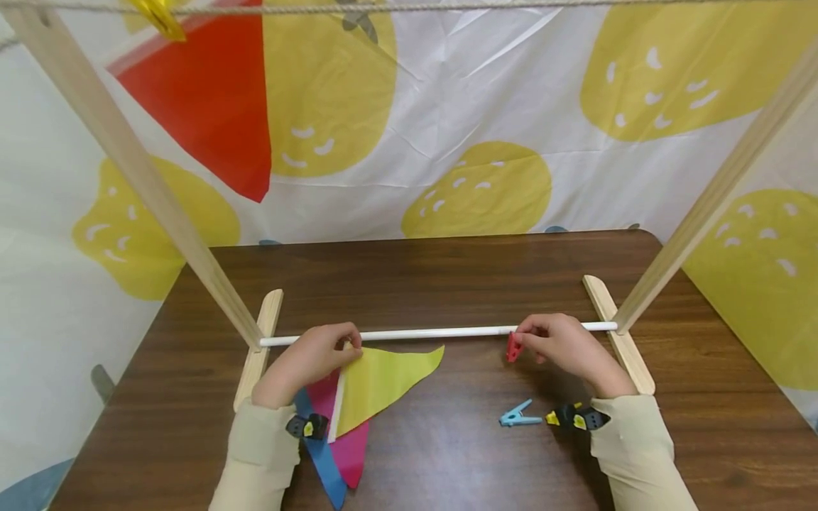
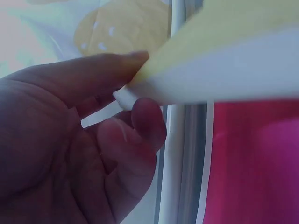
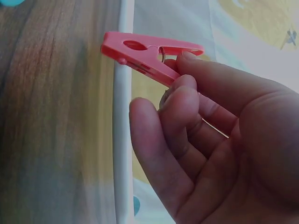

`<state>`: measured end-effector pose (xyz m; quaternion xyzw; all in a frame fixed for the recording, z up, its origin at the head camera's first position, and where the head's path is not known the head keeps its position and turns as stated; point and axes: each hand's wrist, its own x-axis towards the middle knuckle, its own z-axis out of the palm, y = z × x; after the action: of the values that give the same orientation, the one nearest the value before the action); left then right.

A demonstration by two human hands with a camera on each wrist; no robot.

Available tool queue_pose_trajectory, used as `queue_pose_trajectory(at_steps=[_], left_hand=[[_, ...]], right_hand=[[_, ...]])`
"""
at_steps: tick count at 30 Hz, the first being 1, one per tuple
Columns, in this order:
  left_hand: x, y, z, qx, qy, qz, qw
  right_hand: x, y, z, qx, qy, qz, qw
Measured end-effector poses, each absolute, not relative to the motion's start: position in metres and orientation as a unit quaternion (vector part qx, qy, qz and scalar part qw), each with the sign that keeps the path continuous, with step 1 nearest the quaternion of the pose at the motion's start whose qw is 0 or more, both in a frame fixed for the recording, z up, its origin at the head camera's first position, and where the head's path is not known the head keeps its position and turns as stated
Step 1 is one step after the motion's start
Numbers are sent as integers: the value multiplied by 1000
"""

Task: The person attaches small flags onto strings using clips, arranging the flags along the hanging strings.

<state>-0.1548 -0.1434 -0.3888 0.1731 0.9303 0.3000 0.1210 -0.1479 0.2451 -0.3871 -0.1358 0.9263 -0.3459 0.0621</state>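
A yellow triangular pennant (image 1: 377,380) with a white top band hangs from my left hand (image 1: 319,353), whose thumb and fingers pinch one corner of the band. In the left wrist view that pinched white band (image 2: 224,70) is close up and blurred. Beneath the pennant lie a magenta pennant (image 1: 353,454) and a blue pennant (image 1: 324,468) on the table. My right hand (image 1: 562,344) pinches a red clothespin (image 3: 145,56) by its handle ends, its jaws closed and pointing away from the fingers. A light blue clothespin (image 1: 519,415) rests on the table below the right hand.
Wooden posts (image 1: 147,184) on flat feet stand left and right, joined low down by a white rod (image 1: 441,333). A cord (image 1: 409,8) runs across the top, where a yellow clothespin (image 1: 160,18) holds a red pennant (image 1: 211,92). A yellow clothespin (image 1: 552,419) lies near the right wrist.
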Motion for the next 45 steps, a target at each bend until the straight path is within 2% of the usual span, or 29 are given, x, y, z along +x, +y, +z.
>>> queue_pose_trajectory(at_steps=[8,16,24,31,37,45], left_hand=[[-155,-146,-389,166,916,329,158],[-156,-148,-386,206,914,323,134],[-154,-148,-383,244,885,340,205],[-152,-149,-380,273,860,361,235],[-150,-148,-374,295,845,383,229],[-140,-142,-354,268,840,425,202]], right_hand=[[-149,248,-389,-131,929,-341,60],[-149,249,-386,-94,933,-345,39],[-147,248,-384,-81,934,-345,54],[-150,249,-390,-81,934,-340,72],[-151,250,-392,-84,932,-341,84],[-149,251,-390,-73,933,-341,92]])
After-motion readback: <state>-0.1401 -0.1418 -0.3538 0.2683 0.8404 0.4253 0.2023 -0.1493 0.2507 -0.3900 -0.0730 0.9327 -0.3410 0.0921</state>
